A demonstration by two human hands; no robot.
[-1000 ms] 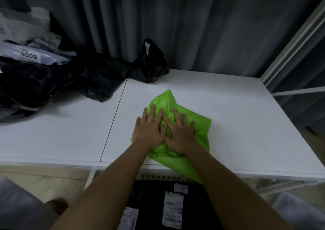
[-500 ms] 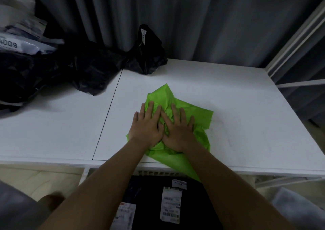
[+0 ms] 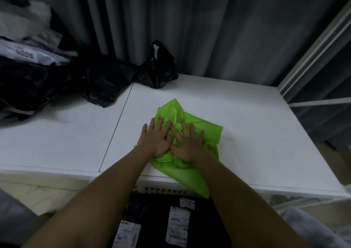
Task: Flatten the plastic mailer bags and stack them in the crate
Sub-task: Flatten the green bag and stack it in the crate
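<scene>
- Flattening step: left hand (image 3: 155, 140) and right hand (image 3: 187, 143) side by side, palms down on the green mailer bag (image 3: 199, 134).
- Grip: both wide, fingers straight, pressing and clasping nothing.
- Bag at tabletop (image 3: 247, 124) centre, its 6 o'clock corner overhanging the crate (image 3: 167, 190).
- Next: sweep creases outward towards 9 and 3 o'clock, then lower it in.
</scene>
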